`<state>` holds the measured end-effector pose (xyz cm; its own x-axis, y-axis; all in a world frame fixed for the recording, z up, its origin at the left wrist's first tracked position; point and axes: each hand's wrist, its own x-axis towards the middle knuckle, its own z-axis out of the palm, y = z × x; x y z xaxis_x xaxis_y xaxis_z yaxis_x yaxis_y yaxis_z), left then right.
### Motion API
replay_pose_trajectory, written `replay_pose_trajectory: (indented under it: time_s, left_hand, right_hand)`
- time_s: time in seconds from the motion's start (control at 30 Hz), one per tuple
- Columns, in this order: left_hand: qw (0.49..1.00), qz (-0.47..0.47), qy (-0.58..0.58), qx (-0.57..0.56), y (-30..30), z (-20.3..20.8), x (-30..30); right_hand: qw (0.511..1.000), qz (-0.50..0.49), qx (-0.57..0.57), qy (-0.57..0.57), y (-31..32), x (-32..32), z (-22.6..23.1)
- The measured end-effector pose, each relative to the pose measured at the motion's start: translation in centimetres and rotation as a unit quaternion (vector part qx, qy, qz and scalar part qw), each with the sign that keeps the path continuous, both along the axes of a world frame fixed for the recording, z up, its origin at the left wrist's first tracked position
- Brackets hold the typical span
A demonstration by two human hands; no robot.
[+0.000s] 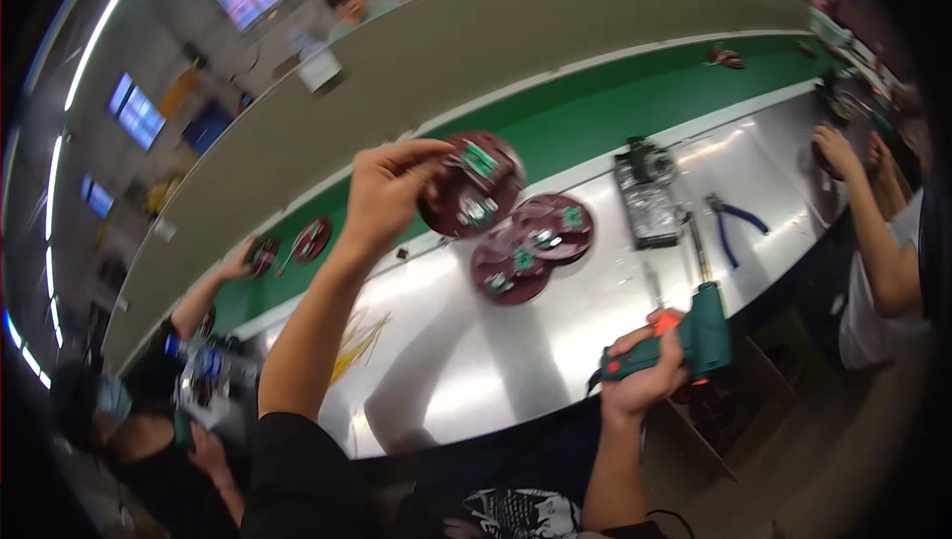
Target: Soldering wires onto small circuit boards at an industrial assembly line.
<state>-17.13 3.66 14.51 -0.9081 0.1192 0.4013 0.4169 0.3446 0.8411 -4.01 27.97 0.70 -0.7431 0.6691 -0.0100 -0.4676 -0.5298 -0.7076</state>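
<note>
My left hand [382, 192] is raised above the steel bench and grips a dark red round disc [474, 185] with small green circuit boards on it, tilted toward me. Two more such discs [551, 228] [510, 268] lie overlapping on the bench just right of it. My right hand [643, 367] holds a green electric screwdriver [694, 338] by its handle near the bench's front edge, its bit [697, 246] pointing away toward the discs.
A shiny steel bench [476, 360] runs beside a green conveyor belt [555, 122]. A metal fixture [647, 194] and blue-handled pliers [731, 225] lie right. Yellow wires [359, 339] lie left. A co-worker's hand [241, 263] touches discs at left; another person's arm [863, 212] is at right.
</note>
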Motion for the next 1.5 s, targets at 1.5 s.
replay_pose_trajectory:
  time_s: [1.5]
  left_hand:
    - [0.861,0.231,-0.098,-0.443,-16.3,-11.1,16.5]
  right_hand:
    - [0.943,0.281,0.173,0.044,-1.7,0.3,-1.8]
